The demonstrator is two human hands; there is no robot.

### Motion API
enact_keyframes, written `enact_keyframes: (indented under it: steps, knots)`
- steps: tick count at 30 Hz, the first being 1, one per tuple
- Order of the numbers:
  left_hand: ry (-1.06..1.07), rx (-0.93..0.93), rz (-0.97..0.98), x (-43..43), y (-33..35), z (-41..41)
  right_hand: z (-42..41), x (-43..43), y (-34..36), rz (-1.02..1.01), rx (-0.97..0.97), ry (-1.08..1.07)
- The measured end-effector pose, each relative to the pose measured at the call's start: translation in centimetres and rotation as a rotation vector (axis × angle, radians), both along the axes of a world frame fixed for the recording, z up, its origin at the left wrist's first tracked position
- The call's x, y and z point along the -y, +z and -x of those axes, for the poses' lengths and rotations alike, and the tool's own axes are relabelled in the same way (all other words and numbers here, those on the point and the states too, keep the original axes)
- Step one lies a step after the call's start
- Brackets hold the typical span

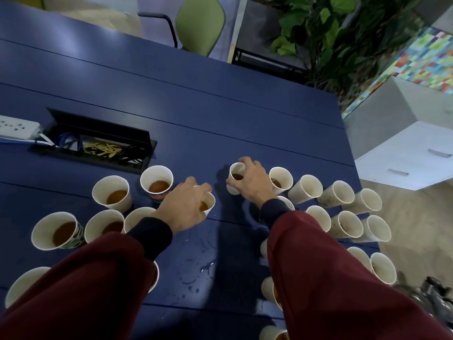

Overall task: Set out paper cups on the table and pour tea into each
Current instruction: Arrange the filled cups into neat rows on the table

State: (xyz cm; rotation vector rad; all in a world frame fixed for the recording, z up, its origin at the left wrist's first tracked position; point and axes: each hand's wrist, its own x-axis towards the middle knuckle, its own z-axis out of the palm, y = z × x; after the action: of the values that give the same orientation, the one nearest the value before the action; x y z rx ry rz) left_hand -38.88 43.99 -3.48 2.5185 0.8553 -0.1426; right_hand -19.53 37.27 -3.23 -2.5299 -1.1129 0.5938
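Many white paper cups stand on the dark blue table (220,114). My left hand (183,206) grips the rim of a cup of brown tea (207,204) from above. My right hand (250,182) grips another cup holding tea (235,174), fingers curled round its rim. Left of my hands, several cups hold tea, among them one at the back (157,182) and a patterned one (57,230). On the right, a cup with tea (282,180) stands beside several cups that look empty (307,188). My maroon sleeves hide more cups near the front edge.
Spilled drops and a wet ring (193,271) lie between my arms. An open cable box (98,141) and a white power strip (17,127) sit at the back left. A metal kettle (434,293) shows at the lower right. A green chair (199,23) and a plant (331,33) stand beyond the table.
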Motion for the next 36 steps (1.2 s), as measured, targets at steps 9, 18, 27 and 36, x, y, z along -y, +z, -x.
enact_keyframes:
  steps: [9,18,27,36]
  knots:
    - [-0.009,-0.007,-0.019,0.0,-0.3,-0.2,-0.8,-0.7,-0.3,0.026,0.040,-0.007]
    - [0.069,0.018,0.008,0.7,1.2,-0.5,4.5,3.8,1.1,-0.182,0.135,0.172]
    - [0.098,0.062,0.053,3.8,3.3,0.2,10.5,7.6,-0.6,-0.241,-0.126,0.183]
    - [0.108,0.140,-0.046,5.6,6.8,1.6,8.6,7.2,0.0,-0.121,0.064,0.139]
